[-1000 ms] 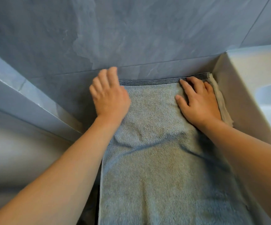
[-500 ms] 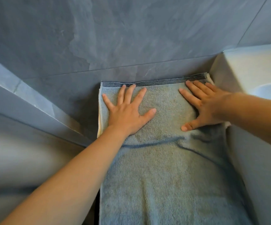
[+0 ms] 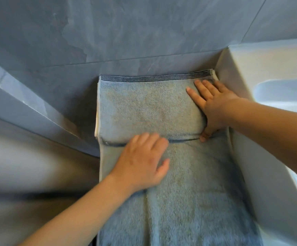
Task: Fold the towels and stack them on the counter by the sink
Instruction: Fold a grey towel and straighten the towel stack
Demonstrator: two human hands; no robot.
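1. I see a blue-grey towel [image 3: 149, 105] lying flat on the counter [image 3: 76, 82], its far end against the grey tiled wall [image 3: 144, 32] and its right edge close beside the white sink [image 3: 268, 68].
2. The towel's far edge carries a band of dark stripes [image 3: 154, 78]. A fold line runs across it about halfway down, and the near part runs out of the bottom of my view.
3. The left hand [image 3: 142, 162] lies palm down on the towel just below that fold, fingers together and a little blurred; it presses flat and grips nothing.
4. The right hand [image 3: 209, 105] rests palm down on the far right part of the towel, fingers spread toward the striped band, thumb at the fold line. It too lies flat, holding nothing.
5. A pale edge [image 3: 96, 121] shows under the towel's left side; I cannot tell whether it is another towel.
6. Only the sink's rim and part of its basin are in view, and what I see of the basin holds nothing.
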